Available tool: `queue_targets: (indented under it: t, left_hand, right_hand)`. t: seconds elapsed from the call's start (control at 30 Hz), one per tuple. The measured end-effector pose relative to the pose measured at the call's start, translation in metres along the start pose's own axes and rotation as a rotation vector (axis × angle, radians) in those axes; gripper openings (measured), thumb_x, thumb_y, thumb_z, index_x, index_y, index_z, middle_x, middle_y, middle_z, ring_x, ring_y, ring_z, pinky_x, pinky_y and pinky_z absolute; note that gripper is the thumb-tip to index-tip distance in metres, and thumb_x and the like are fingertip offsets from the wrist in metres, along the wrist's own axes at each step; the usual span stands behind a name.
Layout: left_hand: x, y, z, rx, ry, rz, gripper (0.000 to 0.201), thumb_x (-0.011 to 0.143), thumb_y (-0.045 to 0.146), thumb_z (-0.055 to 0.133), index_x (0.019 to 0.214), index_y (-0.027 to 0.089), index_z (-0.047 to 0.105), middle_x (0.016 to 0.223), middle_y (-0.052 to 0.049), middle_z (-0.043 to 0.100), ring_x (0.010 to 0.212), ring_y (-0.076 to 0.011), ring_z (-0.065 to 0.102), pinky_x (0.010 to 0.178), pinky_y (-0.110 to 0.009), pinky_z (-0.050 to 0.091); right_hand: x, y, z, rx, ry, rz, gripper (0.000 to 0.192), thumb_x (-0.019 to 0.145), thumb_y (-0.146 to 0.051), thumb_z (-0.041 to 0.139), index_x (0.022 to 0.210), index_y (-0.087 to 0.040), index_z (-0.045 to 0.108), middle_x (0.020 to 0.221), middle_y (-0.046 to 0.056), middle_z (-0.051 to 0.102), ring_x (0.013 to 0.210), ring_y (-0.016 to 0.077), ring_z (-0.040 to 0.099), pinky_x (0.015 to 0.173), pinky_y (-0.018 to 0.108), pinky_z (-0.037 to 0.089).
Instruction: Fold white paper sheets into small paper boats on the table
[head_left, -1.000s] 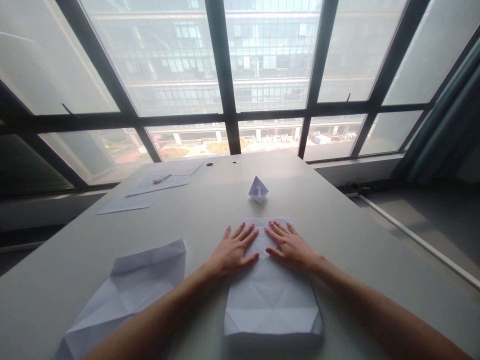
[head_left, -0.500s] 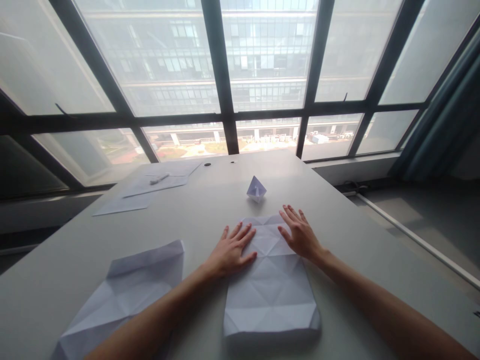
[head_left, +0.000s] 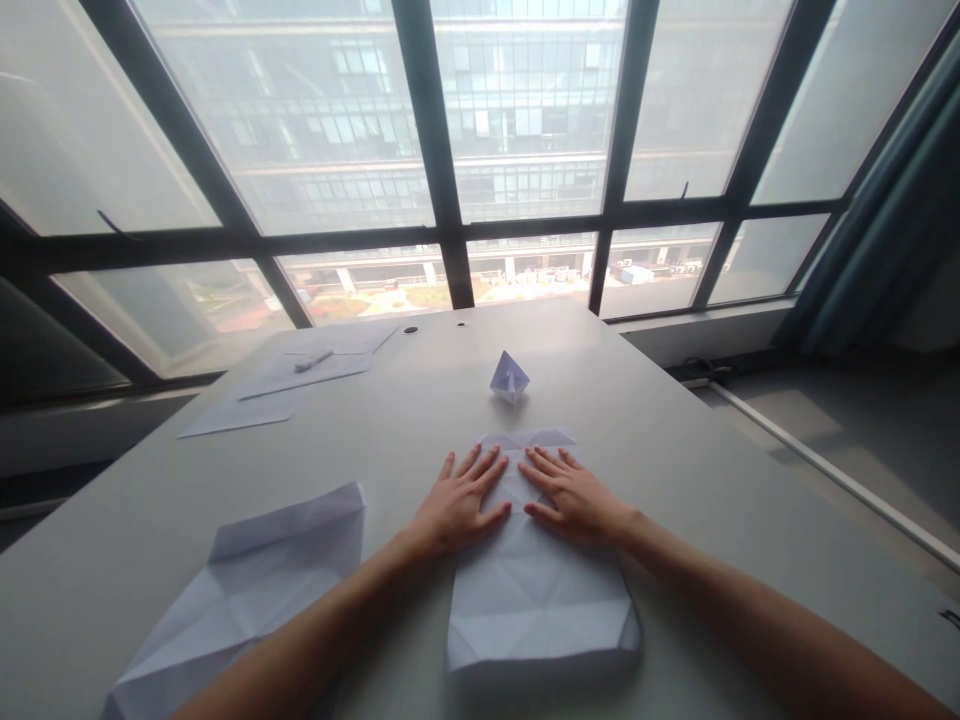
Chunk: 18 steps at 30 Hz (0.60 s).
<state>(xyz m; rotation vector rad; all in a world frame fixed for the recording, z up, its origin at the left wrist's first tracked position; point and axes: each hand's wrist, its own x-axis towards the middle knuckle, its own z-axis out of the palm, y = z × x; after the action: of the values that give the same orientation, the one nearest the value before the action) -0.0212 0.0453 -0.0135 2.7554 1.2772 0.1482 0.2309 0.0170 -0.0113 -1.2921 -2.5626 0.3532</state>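
Running lengthwise toward windows (head_left: 525,110), creased paper (head_left: 540,580), left hand (head_left: 452,510) and right hand (head_left: 583,500) atop, fingers (head_left: 484,465) spread, gripping nothing.

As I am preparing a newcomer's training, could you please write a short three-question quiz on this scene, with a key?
1. True or false: the left hand and the right hand both rest on the same creased sheet.

2. Where is the paper figure?
A) Under the left hand
B) On the table, beyond the creased sheet
C) In the right hand

3. Fill in, as the person sees it: a second sheet lies to the ____ of the one under the hands.

Key: 1 true; 2 B; 3 left.
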Motion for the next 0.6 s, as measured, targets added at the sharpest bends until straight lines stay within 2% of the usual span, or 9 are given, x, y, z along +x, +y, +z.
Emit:
queue_targets:
  t: [0.17,0.33,0.6]
  left_hand:
    - [0.000,0.002,-0.001,0.024,-0.010,-0.014,0.073,0.095,0.067,0.034,0.156,0.029,0.025,0.163,-0.002,0.017,0.151,-0.0312,0.011,0.119,-0.058,0.010]
    - [0.000,0.002,-0.001,0.028,-0.007,-0.010,0.072,0.096,0.067,0.033,0.156,0.029,0.025,0.163,-0.001,0.017,0.151,-0.0309,0.012,0.119,-0.057,0.010]
    - [0.001,0.000,0.000,0.012,-0.011,-0.012,0.073,0.095,0.068,0.034,0.156,0.030,0.025,0.163,-0.001,0.017,0.151,-0.0317,0.012,0.119,-0.057,0.009]
  right_hand:
    - [0.001,0.006,0.001,-0.039,0.044,0.113,0.069,0.099,-0.056,0.037,0.154,-0.016,0.031,0.161,0.014,0.023,0.150,0.0250,0.018,0.121,0.046,0.011]
    - [0.001,0.007,0.005,-0.049,0.062,0.134,0.068,0.098,-0.056,0.038,0.154,-0.016,0.031,0.161,0.013,0.024,0.150,0.0242,0.018,0.122,0.044,0.010]
    - [-0.001,0.023,0.003,-0.073,0.087,0.268,0.070,0.097,-0.058,0.037,0.154,-0.017,0.031,0.161,0.014,0.024,0.150,0.0257,0.017,0.121,0.049,0.008]
